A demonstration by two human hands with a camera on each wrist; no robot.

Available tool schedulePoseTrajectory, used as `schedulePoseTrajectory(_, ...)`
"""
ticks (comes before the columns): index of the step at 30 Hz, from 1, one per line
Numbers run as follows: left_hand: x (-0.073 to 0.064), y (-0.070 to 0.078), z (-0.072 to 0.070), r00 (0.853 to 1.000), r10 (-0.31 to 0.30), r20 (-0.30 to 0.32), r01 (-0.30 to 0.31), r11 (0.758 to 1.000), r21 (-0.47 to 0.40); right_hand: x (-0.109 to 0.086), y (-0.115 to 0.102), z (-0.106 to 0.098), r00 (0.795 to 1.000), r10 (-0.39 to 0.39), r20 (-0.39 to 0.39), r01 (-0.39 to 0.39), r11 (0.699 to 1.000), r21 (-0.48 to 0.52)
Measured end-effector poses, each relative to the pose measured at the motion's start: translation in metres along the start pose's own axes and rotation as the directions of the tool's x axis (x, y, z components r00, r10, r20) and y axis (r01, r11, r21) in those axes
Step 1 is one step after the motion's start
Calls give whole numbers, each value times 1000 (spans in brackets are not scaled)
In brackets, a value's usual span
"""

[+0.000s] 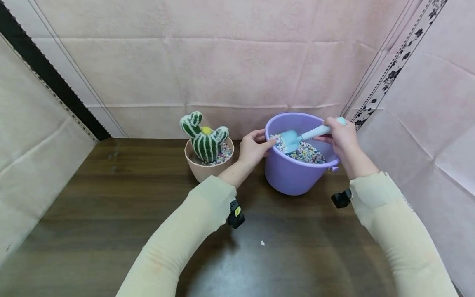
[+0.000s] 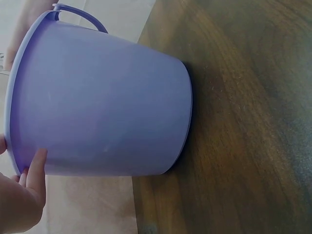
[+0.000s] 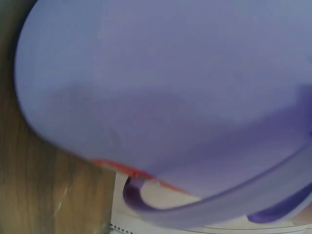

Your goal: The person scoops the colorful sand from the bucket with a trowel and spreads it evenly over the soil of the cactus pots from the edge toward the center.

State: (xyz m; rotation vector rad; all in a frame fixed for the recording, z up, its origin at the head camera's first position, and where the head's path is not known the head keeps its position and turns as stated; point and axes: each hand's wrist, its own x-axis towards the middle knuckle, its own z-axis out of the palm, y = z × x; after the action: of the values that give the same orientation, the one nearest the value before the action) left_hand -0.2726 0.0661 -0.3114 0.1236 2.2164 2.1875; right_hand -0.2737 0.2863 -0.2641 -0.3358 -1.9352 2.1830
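A purple bucket (image 1: 293, 179) stands on the brown tabletop, with small multicoloured pebbles (image 1: 309, 153) inside. My left hand (image 1: 253, 149) grips its left rim, thumb at the top edge and fingers against the outer wall (image 2: 97, 97). My right hand (image 1: 342, 138) holds the handle of a light blue toy shovel (image 1: 291, 141) over the bucket's right side. The shovel's blade is down at the pebbles by the left inner wall. Only the bucket's side and its purple carrying handle (image 3: 219, 209) show in the right wrist view, where that hand is hidden.
Left of my left hand stands a pinkish pot (image 1: 202, 171) holding a knitted green cactus (image 1: 206, 146) and some similar pebbles. A small white fleck (image 1: 262, 243) lies on the tabletop (image 1: 111, 222). Pale cloth walls (image 1: 237, 74) enclose the back and both sides.
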Motion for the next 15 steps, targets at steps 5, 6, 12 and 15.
schedulePoseTrajectory(5,-1,1,-1,1000,2,7,-2,1000,-6,0,-3,3,999,41,-20,-40,997,59)
schedulePoseTrajectory(6,-1,1,-1,1000,3,8,-3,1000,-9,0,-4,3,998,50,-30,-48,997,66)
schedulePoseTrajectory(12,-3,3,0,1000,7,2,-7,1000,-11,-1,-6,-2,993,90,-79,-74,979,189)
schedulePoseTrajectory(15,-3,4,0,1000,6,-1,-6,1000,-4,0,-8,-6,990,110,-91,-87,970,229)
